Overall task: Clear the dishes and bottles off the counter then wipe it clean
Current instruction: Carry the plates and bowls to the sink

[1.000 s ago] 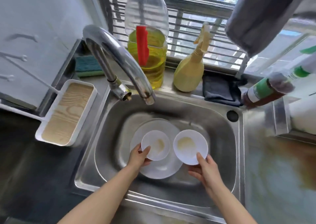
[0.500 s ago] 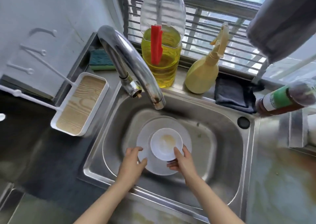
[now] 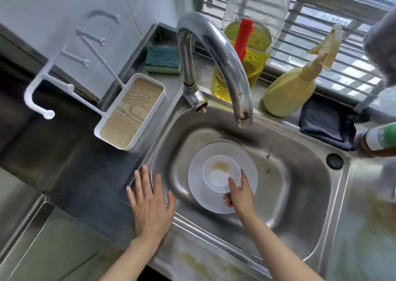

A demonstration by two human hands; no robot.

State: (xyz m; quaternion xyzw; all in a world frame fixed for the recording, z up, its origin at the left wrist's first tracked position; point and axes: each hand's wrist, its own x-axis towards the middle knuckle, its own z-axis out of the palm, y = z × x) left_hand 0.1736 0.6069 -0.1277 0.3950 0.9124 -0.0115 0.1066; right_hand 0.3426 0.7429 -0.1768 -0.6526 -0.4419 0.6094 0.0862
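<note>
A large white plate (image 3: 246, 160) lies in the steel sink (image 3: 300, 205). On it stands a small white bowl (image 3: 218, 171) with a brownish smear; it seems to be two bowls stacked. My right hand (image 3: 240, 195) pinches the bowl's near rim, thumb inside. My left hand (image 3: 150, 205) hovers with spread fingers over the sink's left rim and holds nothing. At the right edge lies a brown bottle with a green label (image 3: 379, 139). Behind the sink stand a big bottle of yellow liquid (image 3: 252, 45) and a yellow spray bottle (image 3: 289, 94).
The curved tap (image 3: 218, 51) arches over the sink above the dishes. A white tray with a wood-grain bottom (image 3: 130, 111) sits left of the sink. A green sponge (image 3: 162, 60) and a dark cloth (image 3: 325, 122) lie at the back. The counter (image 3: 364, 227) at right is stained.
The two bowls, side by side a second ago, now sit one in the other on the plate. My left hand has let go and moved left to the sink's rim.
</note>
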